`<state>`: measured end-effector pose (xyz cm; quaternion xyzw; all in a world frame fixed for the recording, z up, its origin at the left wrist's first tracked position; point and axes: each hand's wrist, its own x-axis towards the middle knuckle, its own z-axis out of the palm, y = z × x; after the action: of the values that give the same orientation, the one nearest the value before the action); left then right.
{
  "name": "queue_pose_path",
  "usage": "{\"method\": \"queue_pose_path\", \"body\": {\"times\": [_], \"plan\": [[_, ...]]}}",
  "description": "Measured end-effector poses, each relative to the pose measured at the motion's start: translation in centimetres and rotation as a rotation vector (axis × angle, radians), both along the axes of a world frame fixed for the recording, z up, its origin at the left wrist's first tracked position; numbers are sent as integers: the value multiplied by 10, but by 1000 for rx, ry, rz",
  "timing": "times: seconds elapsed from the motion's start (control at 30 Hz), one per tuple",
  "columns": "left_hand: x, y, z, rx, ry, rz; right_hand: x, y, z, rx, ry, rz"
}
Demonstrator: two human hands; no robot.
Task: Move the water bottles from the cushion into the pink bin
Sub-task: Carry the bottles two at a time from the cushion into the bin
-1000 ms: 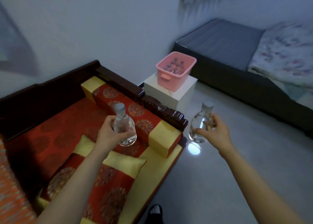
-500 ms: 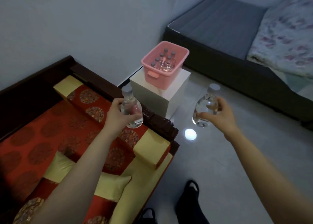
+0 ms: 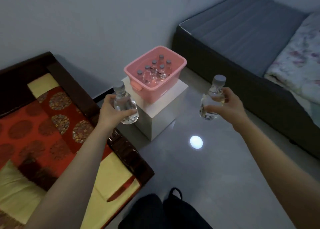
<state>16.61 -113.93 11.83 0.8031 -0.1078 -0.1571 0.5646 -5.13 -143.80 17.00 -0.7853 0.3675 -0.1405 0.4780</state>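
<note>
My left hand (image 3: 109,112) grips a clear water bottle (image 3: 127,107) with a grey cap, held upright just left of the white stand. My right hand (image 3: 226,105) holds a second clear water bottle (image 3: 210,100), also upright, over the floor to the right of the stand. Between and beyond both hands sits the pink bin (image 3: 166,88), with several capped bottles (image 3: 154,71) standing inside. The red and yellow cushion (image 3: 39,124) lies at the left on a dark wooden couch.
The bin rests on a white cube stand (image 3: 161,118) against the wall. A dark bed (image 3: 242,29) with a floral blanket (image 3: 297,59) runs along the right. A bright light spot (image 3: 196,141) reflects on the grey floor. My dark-clad legs (image 3: 164,211) show at the bottom.
Both hands, each with its bottle, have moved away from the cushion and closer to the pink bin. The view has tilted down over the bin, showing the bottles inside.
</note>
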Motion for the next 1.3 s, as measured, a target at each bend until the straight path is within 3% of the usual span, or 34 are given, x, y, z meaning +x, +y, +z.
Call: {"method": "queue_pose_path", "body": {"times": [0.37, 0.7, 1.0, 1.2, 1.3], "plan": [[48, -116, -11, 22, -9, 60, 77, -122, -13, 55, -72, 102], [148, -223, -46, -40, 48, 122, 218, -211, -44, 53, -29, 208], [185, -261, -75, 58, 145, 216, 327, -216, -67, 157, 18, 398], [190, -282, -100, 173, 164, 342, 391, -206, -131, 201, 174, 527], [191, -290, -114, 269, 162, 395, 415, -197, -157, 123, 188, 629]]}}
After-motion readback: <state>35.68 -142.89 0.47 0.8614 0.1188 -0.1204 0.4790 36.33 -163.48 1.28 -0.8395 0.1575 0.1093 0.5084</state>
